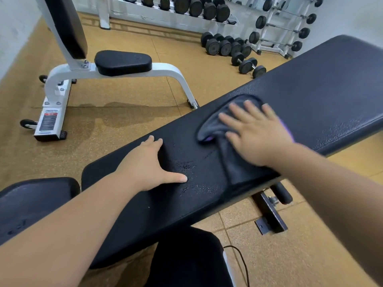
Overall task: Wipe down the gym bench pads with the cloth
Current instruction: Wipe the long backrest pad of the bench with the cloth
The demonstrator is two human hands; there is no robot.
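Observation:
A long black bench back pad (310,94) runs from lower left to upper right, with a smaller black seat pad (37,199) at its lower-left end. A dark grey cloth (234,162) with a purple underside lies crumpled on the long pad, one end hanging over the near edge. My right hand (255,133) lies flat on the cloth, fingers spread, and looks blurred. My left hand (149,164) rests flat on the bare pad to the left, fingers over the far edge and thumb by several wet droplets (186,166).
A second white-framed bench (116,73) with black pads stands on the cork-coloured floor at upper left. Several dumbbells (234,48) lie on the floor before white racks (186,9) at the back. The bench's metal foot (269,214) and a thin cable (242,264) sit at lower right.

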